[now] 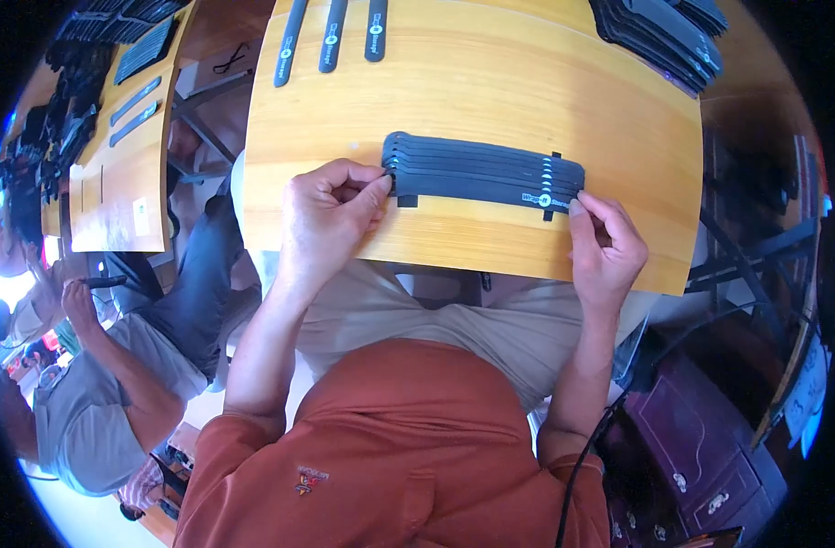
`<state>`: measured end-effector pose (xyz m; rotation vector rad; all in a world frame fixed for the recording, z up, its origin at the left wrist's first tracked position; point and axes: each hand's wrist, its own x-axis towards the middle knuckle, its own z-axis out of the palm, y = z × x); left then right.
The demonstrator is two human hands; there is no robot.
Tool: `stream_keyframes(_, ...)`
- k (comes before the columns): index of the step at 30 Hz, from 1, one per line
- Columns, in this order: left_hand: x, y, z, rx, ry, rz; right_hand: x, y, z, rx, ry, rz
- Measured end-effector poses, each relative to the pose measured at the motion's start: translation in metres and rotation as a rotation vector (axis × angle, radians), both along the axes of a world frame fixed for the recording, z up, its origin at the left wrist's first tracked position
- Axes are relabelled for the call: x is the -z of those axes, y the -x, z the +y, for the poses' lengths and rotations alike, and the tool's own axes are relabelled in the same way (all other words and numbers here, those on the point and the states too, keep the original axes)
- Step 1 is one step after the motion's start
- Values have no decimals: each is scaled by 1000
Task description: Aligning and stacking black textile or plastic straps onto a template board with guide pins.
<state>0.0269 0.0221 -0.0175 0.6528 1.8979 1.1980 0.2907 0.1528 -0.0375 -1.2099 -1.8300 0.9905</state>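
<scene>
A fanned row of dark grey straps with rounded ends and white print lies on the table in front of me, each overlapping its neighbour. My left hand pinches the left end of the nearest strap between thumb and fingers. At that strap's right end, my right hand has thumb and forefinger closed on the tip. Short black strips stick out from under the row, one near the left end and another toward the right.
Three single straps lie at the table's far left. A stack of dark straps sits at the far right corner of the wooden table. To the left, a co-worker holds a dark strap beside another table. A black cable hangs by my right arm.
</scene>
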Motion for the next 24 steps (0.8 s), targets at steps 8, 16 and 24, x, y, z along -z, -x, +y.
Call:
stream_keyframes(8,0,2,-2,22,-8,24,1,1,0,8,-3,-14)
stream_keyframes(16,0,1,-1,19,0,30,-3,1,0,-3,-20,-55)
stream_keyframes(24,3,1,-2,32,-10,54,-3,1,0,-1,-8,-44)
